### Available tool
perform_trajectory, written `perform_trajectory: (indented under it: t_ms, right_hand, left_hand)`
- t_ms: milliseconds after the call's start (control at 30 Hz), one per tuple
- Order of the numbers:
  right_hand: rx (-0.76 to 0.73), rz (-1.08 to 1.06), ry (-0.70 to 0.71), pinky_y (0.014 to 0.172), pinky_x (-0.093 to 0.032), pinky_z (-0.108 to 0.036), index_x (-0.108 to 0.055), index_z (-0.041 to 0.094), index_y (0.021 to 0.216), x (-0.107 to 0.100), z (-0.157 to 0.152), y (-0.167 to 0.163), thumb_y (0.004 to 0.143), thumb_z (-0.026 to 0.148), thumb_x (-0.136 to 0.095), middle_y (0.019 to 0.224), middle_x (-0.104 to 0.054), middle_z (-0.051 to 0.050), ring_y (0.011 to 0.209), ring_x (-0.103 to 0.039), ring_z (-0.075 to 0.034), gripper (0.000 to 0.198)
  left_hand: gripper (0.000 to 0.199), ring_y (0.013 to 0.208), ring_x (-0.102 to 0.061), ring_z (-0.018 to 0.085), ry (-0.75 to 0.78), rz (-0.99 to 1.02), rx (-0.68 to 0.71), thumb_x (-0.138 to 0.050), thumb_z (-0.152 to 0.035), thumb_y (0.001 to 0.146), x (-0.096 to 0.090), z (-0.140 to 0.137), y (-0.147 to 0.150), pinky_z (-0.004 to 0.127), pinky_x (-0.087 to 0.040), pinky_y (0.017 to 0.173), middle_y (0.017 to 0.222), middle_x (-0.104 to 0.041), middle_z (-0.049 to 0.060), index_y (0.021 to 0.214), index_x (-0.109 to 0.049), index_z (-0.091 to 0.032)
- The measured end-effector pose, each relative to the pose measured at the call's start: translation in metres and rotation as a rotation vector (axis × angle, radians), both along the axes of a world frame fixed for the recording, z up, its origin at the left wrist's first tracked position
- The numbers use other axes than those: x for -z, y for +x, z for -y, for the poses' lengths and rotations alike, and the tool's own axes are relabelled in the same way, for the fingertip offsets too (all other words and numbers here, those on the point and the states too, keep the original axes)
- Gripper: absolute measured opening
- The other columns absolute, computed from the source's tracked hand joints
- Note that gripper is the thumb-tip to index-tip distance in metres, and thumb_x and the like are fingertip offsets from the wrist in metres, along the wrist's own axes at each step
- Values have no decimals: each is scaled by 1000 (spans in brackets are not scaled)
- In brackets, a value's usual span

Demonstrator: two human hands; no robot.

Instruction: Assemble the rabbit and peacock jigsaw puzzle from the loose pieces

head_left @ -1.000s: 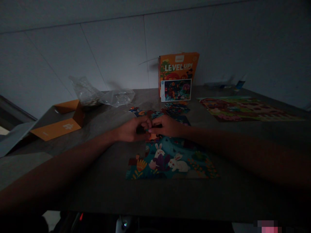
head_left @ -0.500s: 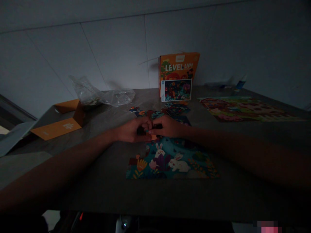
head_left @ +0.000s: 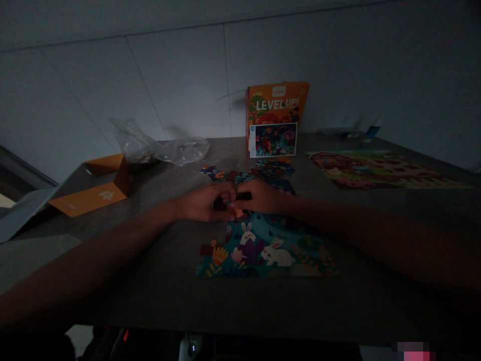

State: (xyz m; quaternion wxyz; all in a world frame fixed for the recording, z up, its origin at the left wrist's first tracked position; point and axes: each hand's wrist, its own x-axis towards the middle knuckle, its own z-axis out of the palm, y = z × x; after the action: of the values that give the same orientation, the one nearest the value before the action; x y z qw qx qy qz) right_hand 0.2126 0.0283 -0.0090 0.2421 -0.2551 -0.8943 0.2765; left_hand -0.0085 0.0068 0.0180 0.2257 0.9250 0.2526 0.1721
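The left hand (head_left: 205,201) and the right hand (head_left: 257,195) are brought together over the middle of the dark grey table (head_left: 158,296), fingertips touching. Both hands are curled around a small cardboard puzzle piece (head_left: 238,212), of which only an orange corner is seen below the fingers; which hand bears the grip cannot be told in the dim light. The piece is held at the far edge of the partly assembled teal rabbit puzzle (head_left: 265,248), which lies flat toward the near edge. Loose dark puzzle pieces (head_left: 272,169) are scattered just beyond the hands. An orange upright puzzle box (head_left: 276,118) is stood at the far edge against the wall. A crumpled clear plastic bag (head_left: 161,145) and an opened orange cardboard tray (head_left: 93,193) are found toward the far left corner. A finished red-and-green puzzle (head_left: 383,170) lies at the right edge.
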Motion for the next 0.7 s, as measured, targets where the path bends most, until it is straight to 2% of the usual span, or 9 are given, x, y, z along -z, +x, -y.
perform_trajectory:
  t_ms: [433,700]
  right_hand:
    - [0,-3,23,67,-39,-26,-76,13,94,-4,4,-1,89,26,-70,82,-73,-4,71,-60,-15,15]
    - [35,27,-10,61,-34,-25,-72,12,88,-5,6,0,90,25,-66,71,-66,-1,63,-54,-12,15]
  left_hand:
    - [25,71,-58,14,30,-5,14,-72,-35,86,1,1,0,25,-43,63,82,-62,-1,96,-56,-18]
    - [11,67,-54,14,-1,51,5,-59,-27,91,8,-2,0,25,-42,62,78,-58,-1,95,-53,-18]
